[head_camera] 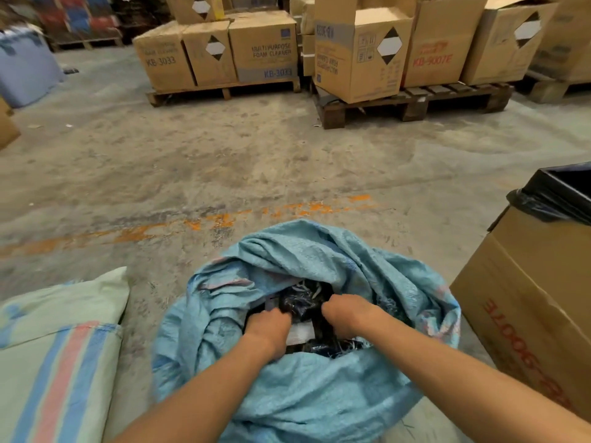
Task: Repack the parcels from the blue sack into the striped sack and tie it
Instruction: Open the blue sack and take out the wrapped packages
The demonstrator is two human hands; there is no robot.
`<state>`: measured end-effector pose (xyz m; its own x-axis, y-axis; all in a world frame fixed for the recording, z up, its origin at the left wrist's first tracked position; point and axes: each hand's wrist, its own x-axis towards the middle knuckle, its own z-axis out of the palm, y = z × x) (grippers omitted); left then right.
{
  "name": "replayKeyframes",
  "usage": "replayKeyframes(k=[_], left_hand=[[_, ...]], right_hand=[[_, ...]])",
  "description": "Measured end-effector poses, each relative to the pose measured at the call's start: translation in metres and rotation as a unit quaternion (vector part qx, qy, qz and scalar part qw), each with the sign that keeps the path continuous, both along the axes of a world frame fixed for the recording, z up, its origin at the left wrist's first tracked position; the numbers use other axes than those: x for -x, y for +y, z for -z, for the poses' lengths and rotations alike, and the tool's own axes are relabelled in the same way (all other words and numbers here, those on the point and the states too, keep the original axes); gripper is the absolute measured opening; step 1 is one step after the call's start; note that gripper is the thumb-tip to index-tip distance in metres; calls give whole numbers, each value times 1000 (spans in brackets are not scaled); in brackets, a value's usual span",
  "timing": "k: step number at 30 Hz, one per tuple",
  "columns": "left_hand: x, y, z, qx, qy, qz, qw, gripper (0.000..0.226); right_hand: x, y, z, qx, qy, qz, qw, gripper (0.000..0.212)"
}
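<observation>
The blue woven sack point(307, 388) stands open on the floor right in front of me, its mouth crumpled around dark wrapped parcels point(302, 302). Both my hands reach down into it. My left hand point(268, 327) has its fingers curled down between the parcels, next to a pale flat parcel point(302, 332). My right hand point(350, 314) grips the dark plastic parcel at the top; its fingertips are hidden. The striped sack point(54, 356), pale green with blue and pink stripes, lies on the floor at my left, apart from the blue one.
A cardboard box point(527, 314) lined with a black bag stands close on the right. Pallets stacked with cartons point(224, 55) line the far side of the concrete floor. A blue-grey bin point(25, 65) stands at the far left.
</observation>
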<state>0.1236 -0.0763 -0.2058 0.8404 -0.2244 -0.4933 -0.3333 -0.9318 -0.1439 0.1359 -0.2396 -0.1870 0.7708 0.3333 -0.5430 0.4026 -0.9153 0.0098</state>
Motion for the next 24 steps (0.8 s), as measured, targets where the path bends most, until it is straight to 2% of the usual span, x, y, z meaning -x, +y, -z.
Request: replayKeyframes(k=[3,7,11,17,22,24], left_hand=[[0,7,10,2,-39,29,999,59],[-8,8,19,-1,-57,39,998,85],[-12,2,33,-29,-59,30,997,101],[-12,-8,39,-77,-69,40,994,113],[-11,-8,39,-70,-68,50,994,111],[-10,-4,31,-34,-91,51,994,98]], right_hand=[[7,-14,21,-2,-64,10,998,26],[13,-23,47,25,-74,-2,997,64],[25,-27,62,45,-126,-1,991,68],[21,-32,66,41,-144,-9,989,100],[9,-38,52,-11,-129,40,991,108],[2,-40,32,-24,-145,65,987,98]])
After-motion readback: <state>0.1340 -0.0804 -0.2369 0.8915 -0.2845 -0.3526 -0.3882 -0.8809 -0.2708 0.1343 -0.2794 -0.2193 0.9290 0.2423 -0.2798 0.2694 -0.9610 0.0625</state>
